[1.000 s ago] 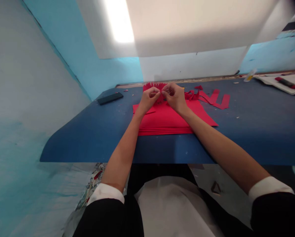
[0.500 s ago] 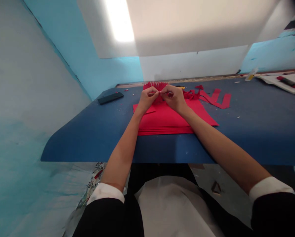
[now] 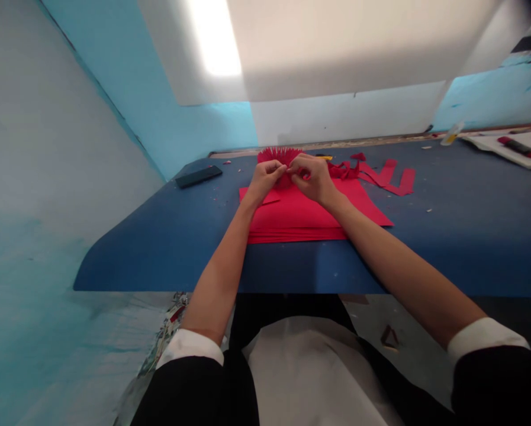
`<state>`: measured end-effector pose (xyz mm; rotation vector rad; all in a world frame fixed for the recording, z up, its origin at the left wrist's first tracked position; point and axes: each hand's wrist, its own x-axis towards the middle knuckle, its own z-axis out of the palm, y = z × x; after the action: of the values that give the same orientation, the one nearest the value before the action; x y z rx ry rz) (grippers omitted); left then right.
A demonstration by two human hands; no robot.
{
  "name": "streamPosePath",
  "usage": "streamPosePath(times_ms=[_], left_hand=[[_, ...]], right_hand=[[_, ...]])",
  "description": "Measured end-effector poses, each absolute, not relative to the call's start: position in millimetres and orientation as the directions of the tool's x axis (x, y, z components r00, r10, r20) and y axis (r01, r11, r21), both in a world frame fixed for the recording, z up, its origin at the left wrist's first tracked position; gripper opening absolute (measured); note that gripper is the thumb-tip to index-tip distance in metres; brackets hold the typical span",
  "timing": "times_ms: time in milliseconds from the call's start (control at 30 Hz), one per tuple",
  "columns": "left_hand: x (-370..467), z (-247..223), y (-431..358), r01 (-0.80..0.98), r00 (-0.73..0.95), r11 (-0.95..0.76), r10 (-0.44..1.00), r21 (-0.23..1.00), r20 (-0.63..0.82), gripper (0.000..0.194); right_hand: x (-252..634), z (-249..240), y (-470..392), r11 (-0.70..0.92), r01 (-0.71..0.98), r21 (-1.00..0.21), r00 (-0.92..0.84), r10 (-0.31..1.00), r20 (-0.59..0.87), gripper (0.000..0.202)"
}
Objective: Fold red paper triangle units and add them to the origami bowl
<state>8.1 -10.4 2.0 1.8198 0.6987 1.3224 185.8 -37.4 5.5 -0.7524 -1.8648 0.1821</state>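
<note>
A red fringed paper piece (image 3: 279,155) with a spiky upper edge stands just behind my two hands. My left hand (image 3: 269,178) is closed in a pinch at its lower front. Close against it, fingertip to fingertip, my right hand (image 3: 312,176) has thumb and forefinger bent together in a pinch too. What lies between the fingertips is too small to make out. Beneath both hands is a stack of red paper sheets (image 3: 301,214), with a smaller folded red piece (image 3: 270,198) on its left part, beside my left wrist.
Red paper strips (image 3: 396,180) and crumpled red scraps (image 3: 346,170) lie to the right. A dark phone-like slab (image 3: 198,176) rests at the left. Farther right are a small glue-like bottle (image 3: 452,134) and a red-and-black marker (image 3: 519,147) on white paper. The blue table (image 3: 158,254) ends near my lap.
The fingers of my right hand have shifted slightly at the pinch point. My left hand and the papers stay almost where they were.
</note>
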Motion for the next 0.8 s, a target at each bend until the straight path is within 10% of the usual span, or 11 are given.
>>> streamPosePath(times_ms=[800], left_hand=[[9,2,-12,-0.066,0.283,-0.529,0.803,0.846,0.524,0.044]], right_hand=[[183,0,-22,0.709,0.412,-0.573,-0.105,0.661,0.743,0.044]])
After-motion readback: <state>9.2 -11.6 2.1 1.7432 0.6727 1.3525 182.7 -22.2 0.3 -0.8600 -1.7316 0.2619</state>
